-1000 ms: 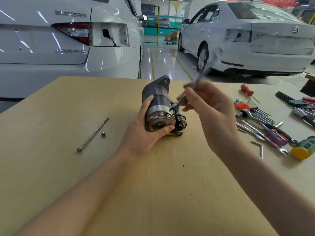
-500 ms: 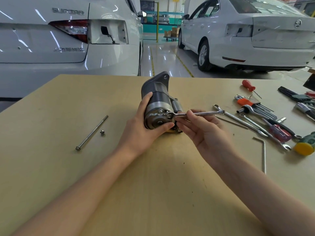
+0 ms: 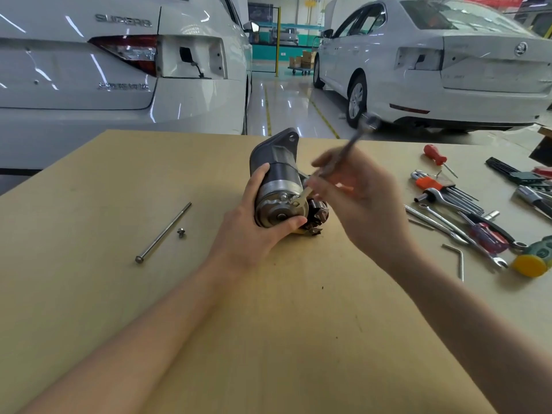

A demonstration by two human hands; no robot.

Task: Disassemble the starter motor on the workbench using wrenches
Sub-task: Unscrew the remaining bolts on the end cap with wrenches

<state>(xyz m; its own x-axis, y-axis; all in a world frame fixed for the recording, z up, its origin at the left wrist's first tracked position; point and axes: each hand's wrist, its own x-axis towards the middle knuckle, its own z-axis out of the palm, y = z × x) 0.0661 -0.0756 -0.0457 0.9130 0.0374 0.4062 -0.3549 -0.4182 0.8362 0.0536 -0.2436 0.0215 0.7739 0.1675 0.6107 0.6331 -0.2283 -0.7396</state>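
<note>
The starter motor [image 3: 276, 186] lies on its side in the middle of the counter [image 3: 89, 294]. The left hand [image 3: 254, 234] holds it, with the grip curled round the shiny end. The right hand [image 3: 355, 201] pinches a wrench [image 3: 337, 162], which looks blurry. One end of the wrench sits on a bolt at the motor's end. A long bolt [image 3: 164, 233] and a small nut [image 3: 181, 232] lie to the left. More tools [image 3: 466, 216] lie to the right
</note>
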